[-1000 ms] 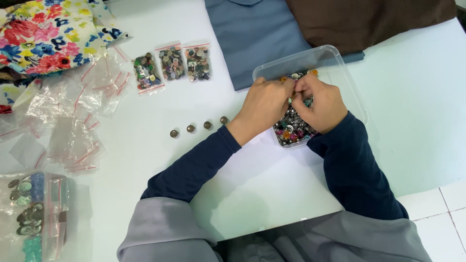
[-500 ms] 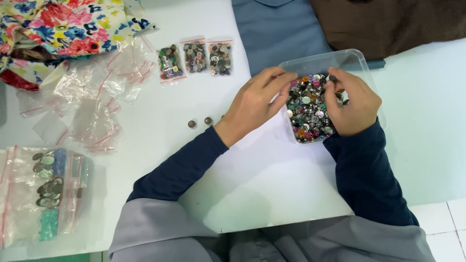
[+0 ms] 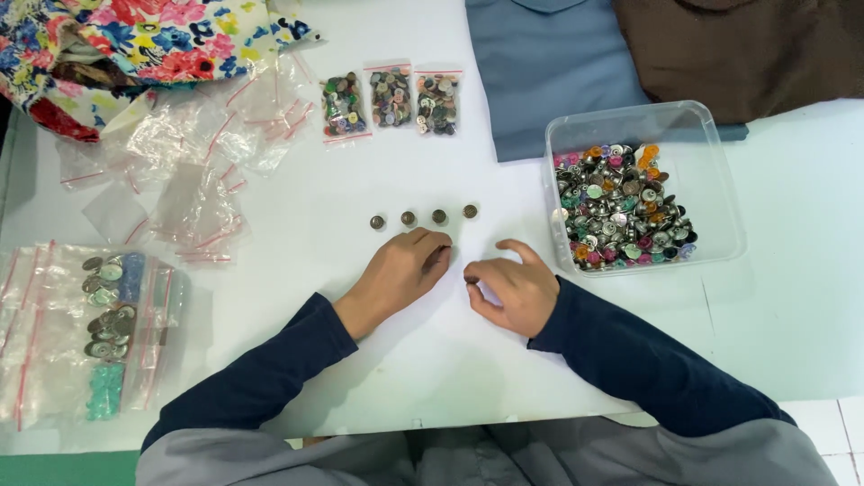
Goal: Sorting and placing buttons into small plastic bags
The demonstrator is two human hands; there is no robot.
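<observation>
Your right hand (image 3: 508,290) pinches something small, can't tell what; left hand (image 3: 405,270) curled, empty. Keep round dark metal buttons (image 3: 423,217) above fingertips evenly lined.

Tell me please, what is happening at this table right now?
A person sits at a white table sorting buttons. Four small metal buttons lie in a row, just above both hands. The left hand rests curled on the table below the row; the right hand pinches something too small to tell. A clear plastic box of mixed buttons stands to the right, three filled small bags lie further up, and empty bags lie on the left.
</observation>
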